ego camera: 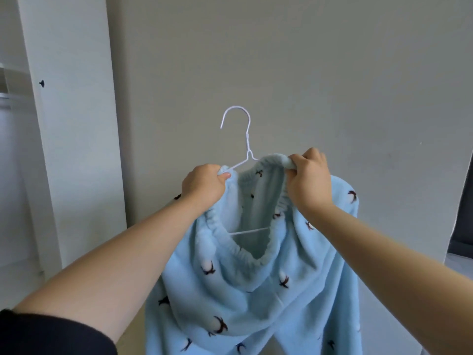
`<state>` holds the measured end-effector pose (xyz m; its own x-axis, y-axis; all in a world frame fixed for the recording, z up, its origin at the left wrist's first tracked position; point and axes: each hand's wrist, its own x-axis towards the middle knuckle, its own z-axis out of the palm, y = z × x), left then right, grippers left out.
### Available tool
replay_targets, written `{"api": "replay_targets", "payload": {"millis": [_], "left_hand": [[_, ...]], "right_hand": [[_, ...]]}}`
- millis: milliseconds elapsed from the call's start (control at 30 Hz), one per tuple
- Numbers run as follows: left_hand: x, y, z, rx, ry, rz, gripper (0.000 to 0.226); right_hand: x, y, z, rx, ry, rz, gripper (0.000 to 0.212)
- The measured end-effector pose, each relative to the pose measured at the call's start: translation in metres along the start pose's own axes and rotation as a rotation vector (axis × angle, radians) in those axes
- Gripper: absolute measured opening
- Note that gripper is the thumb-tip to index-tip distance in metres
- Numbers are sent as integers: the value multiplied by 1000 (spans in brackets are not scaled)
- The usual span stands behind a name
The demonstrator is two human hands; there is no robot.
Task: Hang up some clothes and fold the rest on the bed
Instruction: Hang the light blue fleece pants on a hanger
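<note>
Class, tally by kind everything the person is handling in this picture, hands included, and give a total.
white wire hanger: 1
light blue fleece trousers: 1
hands gripping the waistband: 2 (left hand, right hand)
Total: 4

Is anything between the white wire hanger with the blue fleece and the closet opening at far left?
Yes. The white upright panel stands between the white wire hanger, threaded into the light blue fleece garment, and the opening at the left edge. The left hand and right hand grip the garment's waistband.
</note>
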<state>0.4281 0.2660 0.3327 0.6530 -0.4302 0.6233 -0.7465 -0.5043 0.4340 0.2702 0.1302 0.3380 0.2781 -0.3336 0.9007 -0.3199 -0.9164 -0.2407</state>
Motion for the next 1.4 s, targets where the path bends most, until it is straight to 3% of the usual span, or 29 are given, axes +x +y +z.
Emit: {"api": "replay_targets", "payload": {"millis": [67,133,167,233,300,433,567,767,867,1000,1067,1167,1267,1300,1333,1400], "left_hand": [[5,0,-4,-40,-51,-80,35],[12,-1,-11,-102,-57,-147,43],[15,-1,-14,-129,-31,-170,43],[15,-3,-17,-162,34,-197,39],[7,-2,-13,-164,82,-202,33],[-5,2,-5,-250,155,-102,44],[-9,9,-12,-305,208,104,55],[-19,19,-12,-313,241,247,58],[-17,17,-9,-251,265,168,54],[-11,12,-6,-233,295,13,48],[-8,12,-6,-249,310,-38,45],[-5,15,-8,-291,344,-74,37],[-3,19,-11,-325,365,-58,27],[-3,19,-11,-335,367,-52,27],[-3,20,-12,-346,366,-47,26],[-4,19,-13,-362,355,-43,27]], "right_hand": [[-5,-15,-7,262,134,1,18],[-21,-23,-10,321,213,-89,15],[-32,-20,-5,265,142,-134,15],[-58,-6,11,24,-270,-180,15],[-71,11,25,-59,-565,-77,13],[-62,8,25,193,-420,-93,23],[-60,10,27,227,-556,-87,21],[-45,11,25,-37,-642,-57,12],[-48,10,24,-249,-602,-112,13],[-64,15,29,-174,-498,79,40],[-75,16,32,-91,-599,214,50],[-101,20,40,48,-828,218,62],[-123,21,42,-31,-1074,103,105],[-127,23,43,-133,-1089,53,105],[-129,26,45,-227,-1051,10,89],[-123,27,45,-312,-929,-7,32]]}}
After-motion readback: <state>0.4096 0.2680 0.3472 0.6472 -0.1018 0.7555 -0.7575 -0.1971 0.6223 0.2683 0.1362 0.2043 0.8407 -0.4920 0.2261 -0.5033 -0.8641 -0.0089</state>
